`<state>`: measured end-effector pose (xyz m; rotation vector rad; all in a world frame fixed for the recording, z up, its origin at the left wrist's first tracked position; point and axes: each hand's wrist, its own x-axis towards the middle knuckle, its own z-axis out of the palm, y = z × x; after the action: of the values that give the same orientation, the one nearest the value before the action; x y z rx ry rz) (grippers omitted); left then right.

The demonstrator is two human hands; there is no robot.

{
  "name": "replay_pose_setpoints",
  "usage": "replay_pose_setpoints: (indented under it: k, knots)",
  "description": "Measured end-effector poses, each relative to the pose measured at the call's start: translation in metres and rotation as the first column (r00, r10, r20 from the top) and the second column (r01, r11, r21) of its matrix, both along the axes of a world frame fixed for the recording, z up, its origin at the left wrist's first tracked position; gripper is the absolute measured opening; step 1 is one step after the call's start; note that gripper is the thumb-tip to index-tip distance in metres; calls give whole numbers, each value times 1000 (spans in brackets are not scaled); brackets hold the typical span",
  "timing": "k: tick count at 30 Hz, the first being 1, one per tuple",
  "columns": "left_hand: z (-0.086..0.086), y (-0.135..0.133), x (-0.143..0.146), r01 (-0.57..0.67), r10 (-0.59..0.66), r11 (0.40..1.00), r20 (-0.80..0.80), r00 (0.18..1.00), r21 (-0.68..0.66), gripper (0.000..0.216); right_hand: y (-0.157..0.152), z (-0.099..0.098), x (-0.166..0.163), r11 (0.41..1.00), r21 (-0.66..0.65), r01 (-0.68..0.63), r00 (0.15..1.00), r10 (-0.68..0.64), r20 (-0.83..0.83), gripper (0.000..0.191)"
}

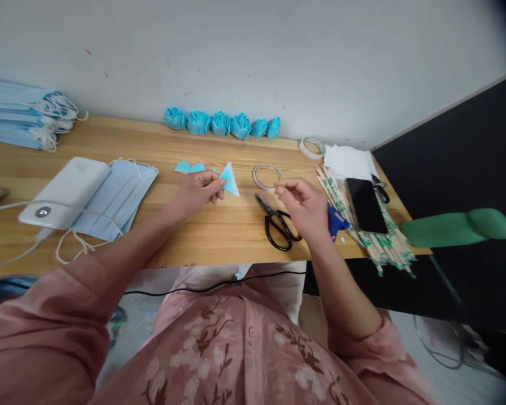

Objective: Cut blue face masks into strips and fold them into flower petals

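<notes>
My left hand (200,190) is closed on a folded blue triangle of mask fabric (230,179), held just above the wooden table (219,236). My right hand (302,203) hovers to the right with fingertips pinched together; whatever they hold is too small to make out. It is above black scissors (278,222) and just right of a ring of clear tape (266,175). Small blue fabric pieces (189,167) lie behind my left hand.
Several blue fabric rosettes (221,123) line the wall. Face masks (122,197) lie under a white power bank (65,191); a mask stack (23,112) sits far left. Another tape roll (312,147), tissues (348,162), a phone (366,205), wooden sticks (383,242) and a blue glue gun (336,220) crowd the right.
</notes>
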<state>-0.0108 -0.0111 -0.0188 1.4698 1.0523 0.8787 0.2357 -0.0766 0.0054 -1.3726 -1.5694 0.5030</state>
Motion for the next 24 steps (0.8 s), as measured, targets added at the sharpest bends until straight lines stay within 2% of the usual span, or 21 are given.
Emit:
replay_pose_setpoints:
  k: [2, 5, 7, 10, 15, 18, 20, 24]
  knots:
    - [2, -1, 1, 36, -35, 998, 16, 999, -47, 32, -3, -13, -3, 997, 48, -66, 983, 57, 172, 12]
    - [7, -4, 1, 84, -81, 992, 35, 996, -92, 32, 0, -23, -11, 960, 203, -191, 907, 93, 410, 29]
    - [10, -5, 1, 119, -115, 988, 51, 992, -103, 31, 5, -25, -16, 924, 273, -267, 867, 107, 486, 34]
    - [10, -8, 1, 172, -164, 978, 74, 984, -117, 31, 15, -22, -24, 896, 286, -340, 841, 154, 518, 27]
    - [7, -9, 2, 210, -197, 969, 113, 974, -127, 32, 25, -20, -33, 869, 279, -408, 845, 243, 477, 16]
    - [4, -9, 4, 192, -184, 976, 83, 979, -101, 31, 25, -23, -34, 875, 278, -397, 877, 273, 396, 12]
    - [3, -9, 5, 165, -162, 984, 52, 985, -71, 30, 22, -26, -36, 906, 226, -359, 907, 280, 315, 9]
    - [1, -9, 6, 110, -110, 994, -13, 994, -3, 29, 19, -30, -40, 962, 21, -272, 959, 270, 87, 10]
